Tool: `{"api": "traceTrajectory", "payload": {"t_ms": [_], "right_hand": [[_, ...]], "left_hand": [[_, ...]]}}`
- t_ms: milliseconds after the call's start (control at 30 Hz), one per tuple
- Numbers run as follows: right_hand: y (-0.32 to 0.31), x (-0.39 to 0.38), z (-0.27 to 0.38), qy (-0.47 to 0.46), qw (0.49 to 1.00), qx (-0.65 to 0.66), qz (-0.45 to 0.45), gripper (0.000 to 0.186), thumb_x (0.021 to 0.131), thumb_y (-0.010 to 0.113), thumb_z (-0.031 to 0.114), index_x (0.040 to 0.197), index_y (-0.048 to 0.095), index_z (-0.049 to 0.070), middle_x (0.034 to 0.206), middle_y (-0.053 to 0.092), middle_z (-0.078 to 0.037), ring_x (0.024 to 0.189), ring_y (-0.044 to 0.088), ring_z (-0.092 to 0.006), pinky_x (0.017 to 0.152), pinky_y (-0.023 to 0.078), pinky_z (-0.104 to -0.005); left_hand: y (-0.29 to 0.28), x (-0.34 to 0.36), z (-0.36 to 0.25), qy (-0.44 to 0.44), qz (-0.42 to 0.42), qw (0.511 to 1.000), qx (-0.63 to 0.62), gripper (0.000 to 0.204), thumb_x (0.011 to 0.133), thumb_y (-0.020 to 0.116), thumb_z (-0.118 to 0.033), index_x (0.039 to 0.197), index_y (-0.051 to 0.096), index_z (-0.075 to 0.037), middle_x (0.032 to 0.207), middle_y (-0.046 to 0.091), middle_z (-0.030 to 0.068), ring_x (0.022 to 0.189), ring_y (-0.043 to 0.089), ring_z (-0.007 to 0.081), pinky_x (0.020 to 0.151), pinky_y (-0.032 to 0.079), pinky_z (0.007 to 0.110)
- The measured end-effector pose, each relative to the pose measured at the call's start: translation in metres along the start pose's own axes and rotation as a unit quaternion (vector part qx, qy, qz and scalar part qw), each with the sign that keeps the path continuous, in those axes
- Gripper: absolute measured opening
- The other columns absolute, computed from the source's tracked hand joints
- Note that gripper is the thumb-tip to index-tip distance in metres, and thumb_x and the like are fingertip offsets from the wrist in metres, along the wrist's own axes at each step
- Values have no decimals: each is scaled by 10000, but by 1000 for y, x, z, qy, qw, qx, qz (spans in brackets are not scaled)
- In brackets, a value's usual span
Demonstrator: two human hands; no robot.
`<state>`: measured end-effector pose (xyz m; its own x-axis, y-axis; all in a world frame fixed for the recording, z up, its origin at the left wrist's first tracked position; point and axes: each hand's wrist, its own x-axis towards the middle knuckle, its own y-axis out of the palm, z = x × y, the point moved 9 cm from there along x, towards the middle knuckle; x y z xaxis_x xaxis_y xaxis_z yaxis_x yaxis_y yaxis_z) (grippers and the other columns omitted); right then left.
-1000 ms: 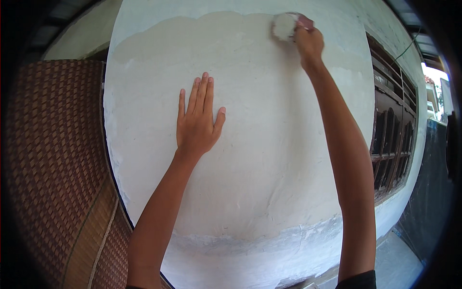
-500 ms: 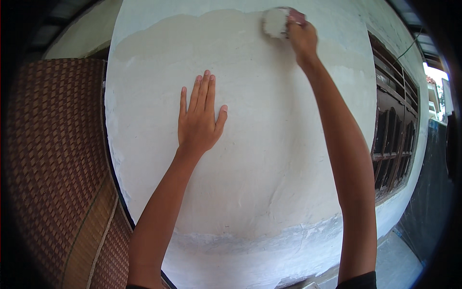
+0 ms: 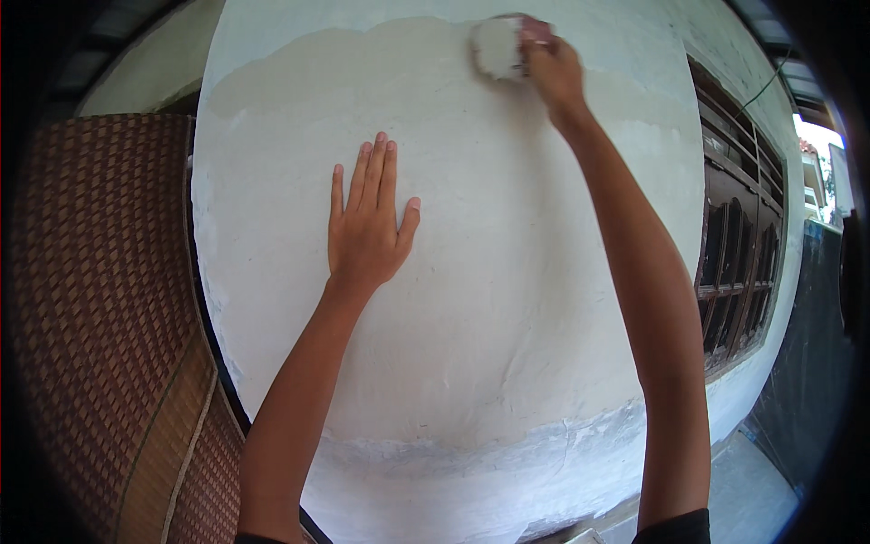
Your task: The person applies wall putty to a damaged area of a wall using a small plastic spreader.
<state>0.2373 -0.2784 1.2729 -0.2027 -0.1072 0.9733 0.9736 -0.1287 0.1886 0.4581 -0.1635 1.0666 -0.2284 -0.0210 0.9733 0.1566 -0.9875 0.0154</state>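
Note:
My left hand (image 3: 367,227) lies flat on the white wall (image 3: 462,317), fingers pointing up and apart from the thumb. My right hand (image 3: 557,82) is raised high at the top right of the wall, closed round a reddish tool (image 3: 497,47) with a whitish, ragged-edged pad or bristle head. That head is at the wall, near the wavy upper edge of a greyer band of coating, and looks slightly blurred.
A brown woven panel (image 3: 100,299) stands along the left side. A dark barred window (image 3: 734,263) is set in the wall at the right, beside a dark panel (image 3: 788,335). A grey floor (image 3: 757,476) shows at the lower right.
My right hand has moved steadily leftward along the top of the wall with the tool. My left hand stays spread on the wall, shifting only slightly in the view.

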Motion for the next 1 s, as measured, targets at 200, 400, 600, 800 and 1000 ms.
{"api": "traceTrajectory", "payload": {"t_ms": [200, 400, 600, 800, 1000], "right_hand": [[-14, 10, -31, 76, 987, -139, -12, 518, 891, 618, 415, 1135, 662, -39, 1123, 682, -249, 1097, 647, -383, 937, 495, -455], [-27, 18, -14, 11, 999, 37, -38, 415, 932, 613, 351, 1055, 679, -40, 969, 699, -140, 920, 645, -228, 812, 498, -358], [0, 4, -23, 34, 989, -143, 9, 494, 889, 583, 403, 1120, 660, -27, 1127, 676, -262, 1092, 639, -418, 948, 484, -466], [-59, 4, -29, 130, 976, -56, -164, 488, 918, 565, 403, 1087, 667, -44, 1104, 683, -253, 1066, 659, -373, 923, 503, -458], [0, -1, -6, 54, 993, -107, -9, 488, 909, 598, 397, 1094, 660, -50, 1102, 681, -257, 1067, 651, -397, 928, 498, -464]], "left_hand": [[-2, -1, 3, 5, 0, 1000, -1, 659, 995, 447, -295, 1567, 216, -62, 1632, 233, 87, 1500, 230, 244, 1221, 137, 490], [0, -1, 2, -4, 0, 1000, 12, 656, 993, 449, -292, 1565, 224, -62, 1628, 243, 88, 1496, 242, 245, 1221, 139, 489], [-5, -2, 3, 5, -10, 1000, -9, 645, 992, 457, -289, 1555, 250, -50, 1617, 270, 96, 1491, 255, 244, 1218, 147, 491], [-2, -3, 5, -5, -2, 1000, 17, 650, 990, 464, -288, 1553, 252, -43, 1619, 269, 98, 1493, 252, 245, 1217, 147, 492], [-3, -4, 9, 0, 0, 1000, 3, 650, 988, 459, -279, 1557, 243, -49, 1621, 261, 95, 1496, 244, 244, 1220, 141, 491]]}}
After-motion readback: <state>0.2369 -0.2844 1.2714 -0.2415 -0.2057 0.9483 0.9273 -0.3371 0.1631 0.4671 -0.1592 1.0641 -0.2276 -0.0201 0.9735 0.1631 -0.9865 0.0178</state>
